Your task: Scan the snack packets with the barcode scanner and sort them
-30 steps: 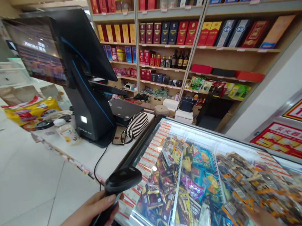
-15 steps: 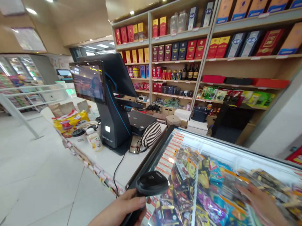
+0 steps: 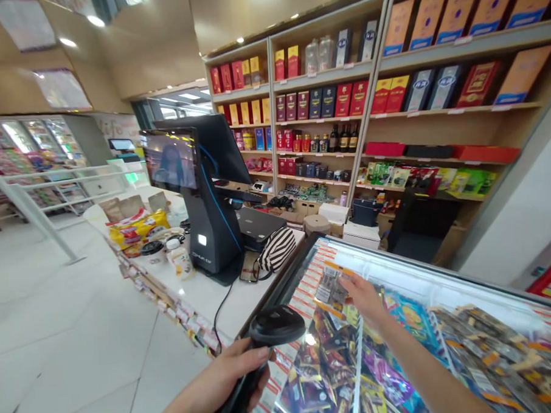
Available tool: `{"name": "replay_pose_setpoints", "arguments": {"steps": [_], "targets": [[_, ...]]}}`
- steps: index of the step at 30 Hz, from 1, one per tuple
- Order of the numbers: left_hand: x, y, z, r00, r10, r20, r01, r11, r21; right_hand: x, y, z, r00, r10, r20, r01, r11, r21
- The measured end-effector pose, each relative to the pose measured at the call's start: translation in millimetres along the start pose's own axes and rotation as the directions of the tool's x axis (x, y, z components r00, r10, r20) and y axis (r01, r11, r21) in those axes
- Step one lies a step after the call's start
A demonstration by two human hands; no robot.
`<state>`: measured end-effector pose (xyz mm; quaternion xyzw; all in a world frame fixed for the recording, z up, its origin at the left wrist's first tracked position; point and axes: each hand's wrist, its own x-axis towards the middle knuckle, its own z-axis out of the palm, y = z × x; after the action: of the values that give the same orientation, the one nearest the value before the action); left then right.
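My left hand (image 3: pixel 239 372) is wrapped round the handle of a black barcode scanner (image 3: pixel 277 325), its head tilted toward the right. In my right hand (image 3: pixel 362 295) a clear snack packet (image 3: pixel 330 288) with orange edges is pinched at its right side, a printed label and barcode facing up. The packet is over the upper left part of a glass-sided display case (image 3: pixel 410 267) filled with small wrapped snacks (image 3: pixel 321 369). Similar orange-edged packets (image 3: pixel 487 349) are piled in the right part of the case, beyond my right forearm.
A black checkout terminal (image 3: pixel 212 215) stands on the white counter (image 3: pixel 207 307), with a striped pouch (image 3: pixel 277 250), a phone (image 3: pixel 249 266), a white-capped bottle (image 3: pixel 180 259) and yellow snack bags (image 3: pixel 139 230) around it. Shelves of boxed bottles (image 3: pixel 316 101) line the back.
My right hand has moved left from the right part of the case, carrying a packet over its upper left part. My left hand keeps hold of the scanner in nearly the same place.
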<state>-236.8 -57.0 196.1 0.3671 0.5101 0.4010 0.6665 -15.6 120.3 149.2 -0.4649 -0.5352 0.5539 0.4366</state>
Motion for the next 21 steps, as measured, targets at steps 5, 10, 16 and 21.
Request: {"name": "replay_pose_setpoints", "arguments": {"steps": [5, 10, 16, 21], "targets": [[-1, 11, 7, 0.997, 0.071, -0.012, -0.071, 0.997, 0.000, -4, 5, 10, 0.997, -0.059, 0.046, 0.063, 0.994, -0.087], [3, 20, 17, 0.997, 0.079, -0.008, -0.079, 0.997, -0.026, -7, 23, 9, 0.997, -0.021, 0.077, 0.027, 0.997, -0.071], [9, 19, 25, 0.997, 0.079, 0.002, -0.079, 0.996, -0.049, -9, 23, -6, 0.998, -0.055, -0.042, 0.047, 0.983, -0.180], [11, 12, 16, 0.996, 0.092, 0.001, -0.092, 0.994, -0.053, 0, 58, -45, 0.943, 0.235, -0.235, -0.255, 0.965, -0.060]]}}
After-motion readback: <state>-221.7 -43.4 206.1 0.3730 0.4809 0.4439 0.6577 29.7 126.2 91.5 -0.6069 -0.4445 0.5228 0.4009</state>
